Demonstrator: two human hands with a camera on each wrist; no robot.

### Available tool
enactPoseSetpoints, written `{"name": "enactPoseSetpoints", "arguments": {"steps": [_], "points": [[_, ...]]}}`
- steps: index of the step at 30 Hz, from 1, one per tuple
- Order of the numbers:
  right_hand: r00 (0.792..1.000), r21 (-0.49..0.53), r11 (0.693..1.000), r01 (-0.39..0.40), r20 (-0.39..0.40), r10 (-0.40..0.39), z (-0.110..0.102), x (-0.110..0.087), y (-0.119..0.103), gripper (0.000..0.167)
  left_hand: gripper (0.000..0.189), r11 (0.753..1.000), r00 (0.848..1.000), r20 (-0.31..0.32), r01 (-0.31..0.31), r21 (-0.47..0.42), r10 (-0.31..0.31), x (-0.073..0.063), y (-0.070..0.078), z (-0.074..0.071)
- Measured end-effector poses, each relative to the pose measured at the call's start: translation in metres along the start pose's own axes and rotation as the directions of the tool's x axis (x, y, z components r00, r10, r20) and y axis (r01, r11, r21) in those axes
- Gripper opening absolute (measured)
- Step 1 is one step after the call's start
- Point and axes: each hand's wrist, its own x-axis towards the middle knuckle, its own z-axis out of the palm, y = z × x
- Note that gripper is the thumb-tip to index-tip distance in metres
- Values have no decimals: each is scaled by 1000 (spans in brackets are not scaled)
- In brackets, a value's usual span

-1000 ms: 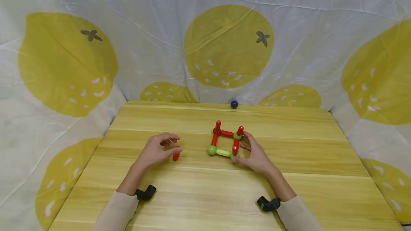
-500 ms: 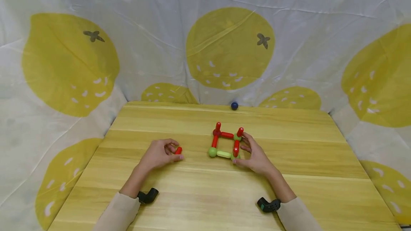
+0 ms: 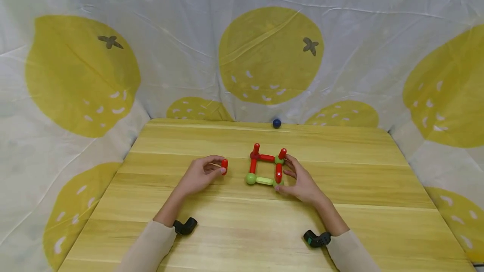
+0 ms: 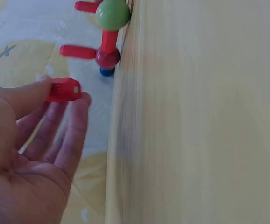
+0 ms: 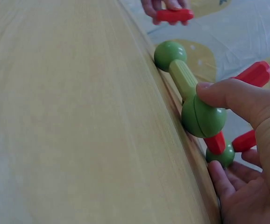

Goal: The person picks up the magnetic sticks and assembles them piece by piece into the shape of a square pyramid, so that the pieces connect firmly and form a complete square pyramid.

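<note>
My left hand (image 3: 200,174) pinches a short red magnetic rod (image 3: 224,167) between thumb and fingertips, held upright left of the square frame; the left wrist view shows the rod's (image 4: 64,89) end with a pale dot. The frame on the table joins a red ball (image 3: 254,155), green balls (image 3: 251,179), red rods (image 3: 266,158) and one light green rod (image 3: 264,181). Red rods stand up from three corners. My right hand (image 3: 302,184) grips the frame's right side, thumb on the near green ball (image 5: 204,116), fingers at the far green ball (image 5: 220,155).
A dark blue ball (image 3: 277,124) sits at the back edge of the wooden table (image 3: 242,230). Behind hangs a pale cloth (image 3: 181,53) printed with lemons. Black devices (image 3: 316,239) are worn at both wrists.
My left hand has picked up the red rod from the table, turned it upright and brought it right, closer to the frame. The right hand stays on the frame.
</note>
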Motion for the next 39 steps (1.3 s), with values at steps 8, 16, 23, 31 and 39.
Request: {"name": "enactPoseSetpoints", "arguments": {"steps": [8, 16, 23, 31, 39], "points": [[999, -10, 999, 47, 15, -47, 0, 2, 2, 111, 32, 985, 984, 101, -134, -109, 145, 24, 16, 38], [999, -23, 999, 40, 31, -39, 0, 0, -1, 112, 32, 982, 965, 190, -163, -96, 179, 35, 26, 61], [999, -16, 999, 28, 34, -28, -1, -1, -2, 112, 30, 987, 969, 187, -156, -45, 162, 31, 21, 58], [1000, 48, 999, 22, 4, -23, -2, -3, 1, 107, 33, 987, 967, 197, -156, -33, 160, 28, 16, 56], [986, 27, 996, 86, -148, -81, -4, -15, 0, 65, 35, 993, 980, 166, -114, -1, 112, 26, 15, 57]]}}
